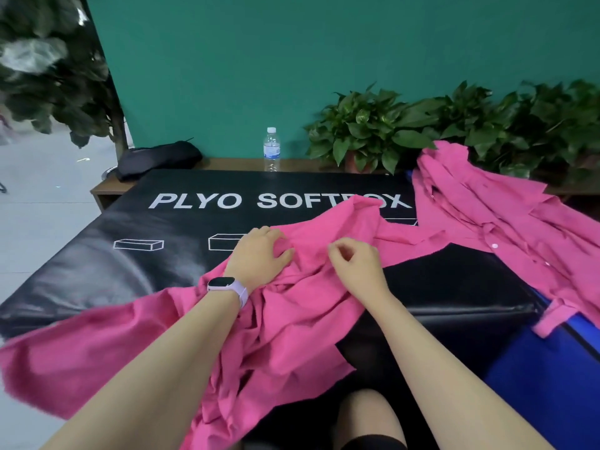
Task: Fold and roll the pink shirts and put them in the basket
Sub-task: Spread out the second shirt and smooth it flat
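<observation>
Head view. My left hand (pixel 259 251) rests with straight, spread fingers on the crumpled bright pink button-up shirt (pixel 285 323) at centre frame; my right hand (pixel 355 264), just beside it, has its fingers curled and appears to pinch a fold of the same cloth, though the contact is hard to see. This shirt sprawls unfolded across the black padded plyo box (pixel 136 274) that serves as my work surface, one part hanging off the lower left edge. A heap of further pink shirts (pixel 480 209) lies at the right of the frame, partly over a blue padded block (pixel 545 381). I see no basket here. I judge the task near its start: nothing folded or rolled shows, the shirt in hand is only being spread, and the heap is untouched. A clear plastic water bottle (pixel 271 149) stands at upper centre.
</observation>
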